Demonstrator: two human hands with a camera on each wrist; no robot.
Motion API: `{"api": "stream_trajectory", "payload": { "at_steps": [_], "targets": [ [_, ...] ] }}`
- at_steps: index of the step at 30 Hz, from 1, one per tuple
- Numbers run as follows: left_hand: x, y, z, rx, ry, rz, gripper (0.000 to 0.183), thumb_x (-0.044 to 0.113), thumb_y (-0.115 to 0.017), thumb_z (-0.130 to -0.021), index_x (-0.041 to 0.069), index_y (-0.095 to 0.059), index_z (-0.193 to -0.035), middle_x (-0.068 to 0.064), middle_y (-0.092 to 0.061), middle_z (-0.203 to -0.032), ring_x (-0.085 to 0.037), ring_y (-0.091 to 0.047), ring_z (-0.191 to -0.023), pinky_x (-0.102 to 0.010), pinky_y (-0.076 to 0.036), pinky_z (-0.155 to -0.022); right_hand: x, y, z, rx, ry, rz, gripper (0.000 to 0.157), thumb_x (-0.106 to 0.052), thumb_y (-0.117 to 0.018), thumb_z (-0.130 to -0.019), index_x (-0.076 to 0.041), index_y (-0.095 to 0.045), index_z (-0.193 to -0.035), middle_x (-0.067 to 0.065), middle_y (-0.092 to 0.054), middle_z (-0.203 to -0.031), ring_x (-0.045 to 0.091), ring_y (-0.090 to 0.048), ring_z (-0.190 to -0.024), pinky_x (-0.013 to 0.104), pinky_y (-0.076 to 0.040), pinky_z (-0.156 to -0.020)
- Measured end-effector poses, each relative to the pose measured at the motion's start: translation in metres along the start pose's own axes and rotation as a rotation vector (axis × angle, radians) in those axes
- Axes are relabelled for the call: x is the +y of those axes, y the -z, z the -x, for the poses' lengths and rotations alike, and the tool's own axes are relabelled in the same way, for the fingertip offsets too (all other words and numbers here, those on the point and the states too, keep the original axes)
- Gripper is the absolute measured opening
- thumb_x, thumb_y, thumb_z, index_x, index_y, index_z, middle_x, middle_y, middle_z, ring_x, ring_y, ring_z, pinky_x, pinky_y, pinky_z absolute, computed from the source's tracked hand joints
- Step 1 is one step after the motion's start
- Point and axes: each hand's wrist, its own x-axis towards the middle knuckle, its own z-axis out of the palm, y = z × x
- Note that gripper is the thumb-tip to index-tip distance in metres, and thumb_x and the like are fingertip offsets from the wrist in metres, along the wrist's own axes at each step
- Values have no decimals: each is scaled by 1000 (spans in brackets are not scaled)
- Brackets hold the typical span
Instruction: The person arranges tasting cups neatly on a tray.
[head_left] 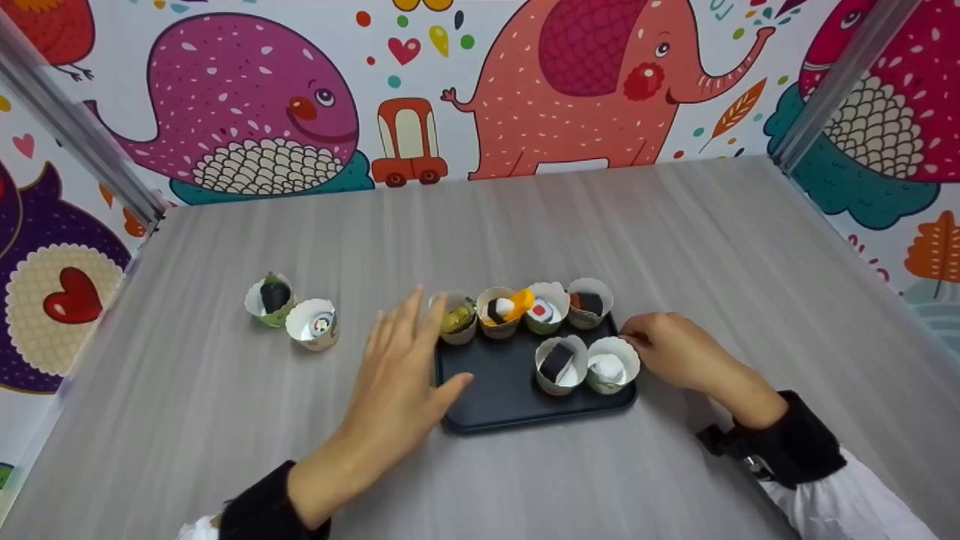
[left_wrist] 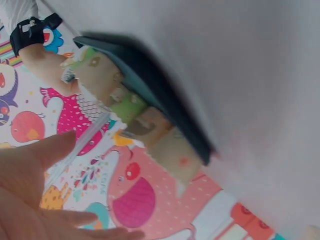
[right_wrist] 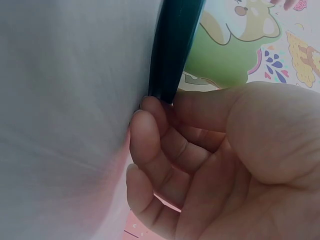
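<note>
A dark tray (head_left: 487, 386) carries several paper cups with toy food in them. Along its far side, the cups hold a yellow-green piece (head_left: 456, 320), a piece with an orange end (head_left: 517, 304), a white roll with a red centre (head_left: 541, 310) and a dark piece (head_left: 591, 303). Nearer stand a cup with a black block (head_left: 556, 363) and one with a white lump (head_left: 606, 369). My right hand (head_left: 679, 352) pinches the tray's right edge, thumb against curled fingers in the right wrist view. Fingers spread, my left hand (head_left: 394, 382) hovers by the tray's left edge, holding nothing.
Left of the tray, two more paper cups stand on the grey table (head_left: 225, 420): one with a toy eggplant (head_left: 275, 296), one with a small round roll (head_left: 321, 324). Walls printed with cartoon animals (head_left: 255, 97) enclose the table's back and sides.
</note>
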Motion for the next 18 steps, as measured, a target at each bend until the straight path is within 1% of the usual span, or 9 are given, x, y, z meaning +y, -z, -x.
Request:
{"api": "stream_trajectory", "payload": {
  "at_steps": [2, 4, 8, 12, 15, 18],
  "targets": [
    [-8, 2, 3, 6, 20, -15, 97, 28, -91, -82, 5, -39, -160, -25, -27, -167, -43, -30, -153, -60, -14, -124, 0, 0, 0, -1, 1, -2, 10, -5, -68, -97, -6, -76, -90, -1, -69, -81, 16, -60, -74, 40, -50, -69],
    [-17, 4, 7, 24, 42, -26, 99, 29, -91, -82, 5, -37, -161, -25, -22, -169, -45, -26, -154, -62, -13, -124, 0, 1, 0, -3, 0, -5, 10, -5, -68, -97, -5, -77, -92, -1, -70, -83, 16, -61, -75, 40, -51, -69],
    [-33, 11, 13, 68, 116, -24, 105, 29, -91, -82, 2, -30, -163, -26, -13, -171, -47, -16, -156, -64, -10, -124, 0, 0, 0, -1, 6, -8, 9, -4, -68, -97, -4, -77, -93, 1, -71, -84, 17, -63, -76, 42, -52, -70],
    [-48, 20, 16, 102, 242, 48, 110, 28, -91, -83, 1, -22, -165, -25, -5, -172, -47, -9, -157, -65, -10, -123, 0, -1, -1, 4, 13, -7, 9, -5, -68, -96, -4, -77, -93, 2, -72, -85, 19, -65, -77, 44, -53, -71],
    [-60, 26, 15, 118, 369, 152, 114, 29, -88, -86, 1, -12, -166, -23, 1, -173, -46, -5, -158, -66, -12, -122, 0, -1, -1, 6, 12, -7, 9, -4, -68, -96, -4, -77, -92, 1, -72, -85, 19, -65, -78, 44, -53, -71],
    [-72, 31, 14, 137, 476, 248, 116, 30, -86, -88, 1, -6, -166, -24, 1, -172, -44, -2, -158, -64, -14, -123, 0, -2, -1, 6, 10, -7, 10, -4, -69, -96, -4, -77, -92, 2, -72, -85, 19, -66, -79, 45, -54, -72]
  ]
}}
